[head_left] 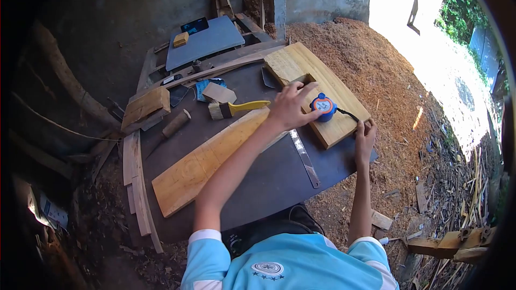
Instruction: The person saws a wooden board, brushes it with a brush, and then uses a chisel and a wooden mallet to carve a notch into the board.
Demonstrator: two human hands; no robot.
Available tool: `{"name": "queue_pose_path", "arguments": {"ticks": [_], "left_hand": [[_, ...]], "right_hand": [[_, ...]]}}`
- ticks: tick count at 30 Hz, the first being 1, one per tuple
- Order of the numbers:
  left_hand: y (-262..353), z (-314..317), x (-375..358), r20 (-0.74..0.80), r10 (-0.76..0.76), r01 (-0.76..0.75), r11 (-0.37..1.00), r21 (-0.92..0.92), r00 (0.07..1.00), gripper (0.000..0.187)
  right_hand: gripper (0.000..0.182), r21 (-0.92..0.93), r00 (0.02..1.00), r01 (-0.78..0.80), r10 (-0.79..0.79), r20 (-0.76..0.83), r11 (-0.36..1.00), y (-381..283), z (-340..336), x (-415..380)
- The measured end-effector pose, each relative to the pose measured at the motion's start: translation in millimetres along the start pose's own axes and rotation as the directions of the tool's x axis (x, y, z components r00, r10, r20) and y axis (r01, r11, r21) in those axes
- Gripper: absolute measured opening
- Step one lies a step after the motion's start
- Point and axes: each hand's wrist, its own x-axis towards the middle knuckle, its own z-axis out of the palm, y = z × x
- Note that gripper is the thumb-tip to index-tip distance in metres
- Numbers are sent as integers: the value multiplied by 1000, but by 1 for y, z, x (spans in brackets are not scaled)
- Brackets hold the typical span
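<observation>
A thick pale wooden board (344, 92) lies across the right end of the dark tabletop. My left hand (290, 106) is over its near edge, fingers bent around a small brown wooden piece (306, 79) that they partly hide. The thumb reaches to a blue tape measure (323, 107) with an orange ring, resting on the board. A black strap (348, 114) runs from the tape measure toward my right hand (365, 135). The right fingers are closed at the board's right corner. Below my left hand, a metal strip (304, 158) lies on the table.
On the dark table (252, 182) are a long plank (188, 174), a yellow-handled paintbrush (236, 108), a wooden-handled pointed tool (176, 123), a wooden block (146, 108) and a sanding-type block (219, 93). A grey panel (207, 43) carries a phone (194, 25). Wood shavings (371, 53) cover the ground.
</observation>
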Motion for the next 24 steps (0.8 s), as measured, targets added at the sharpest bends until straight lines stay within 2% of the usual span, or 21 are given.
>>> {"name": "queue_pose_path", "arguments": {"ticks": [2, 3, 6, 7, 9, 11, 12, 15, 20, 22, 24], "left_hand": [[13, 31, 16, 47, -76, 71, 993, 99, 996, 69], [13, 50, 19, 78, -94, 84, 990, 113, 993, 68], [21, 58, 21, 132, -142, 128, 986, 111, 981, 62], [24, 56, 21, 150, -154, 139, 984, 109, 977, 60], [24, 47, 18, 131, -147, 123, 977, 176, 980, 53], [17, 38, 12, 94, -187, 166, 966, 197, 978, 47], [10, 31, 8, 71, -226, 210, 960, 185, 971, 46], [-24, 6, -1, -48, -314, 318, 938, 138, 948, 41], [-109, -34, 8, -259, -385, 444, 865, 234, 886, 41], [-138, -40, 11, -265, -400, 464, 849, 255, 877, 44], [-154, -37, 13, -233, -438, 496, 785, 371, 868, 46]], "right_hand": [[52, -159, 988, 122, -134, -70, 980, -13, 9, -10], [49, -41, 986, 144, -147, -79, 989, -10, 9, -11], [47, 52, 999, 16, -14, -29, 999, -16, 0, -8], [46, 67, 999, 25, -23, -32, 997, -19, 0, -9], [45, 94, 999, 36, -32, -36, 995, -24, 0, -12], [44, 223, 1000, 5, 2, -30, 975, -12, -1, -7], [44, 288, 1000, -7, 15, -26, 958, -9, -2, -3], [44, 293, 1000, -13, 17, -12, 956, -9, -2, -3], [44, 171, 999, -6, 12, -35, 985, -28, 1, -12], [45, 136, 999, 7, -1, -46, 991, -28, 3, -12], [46, 142, 999, 21, -16, -37, 990, -23, 2, -11]]}}
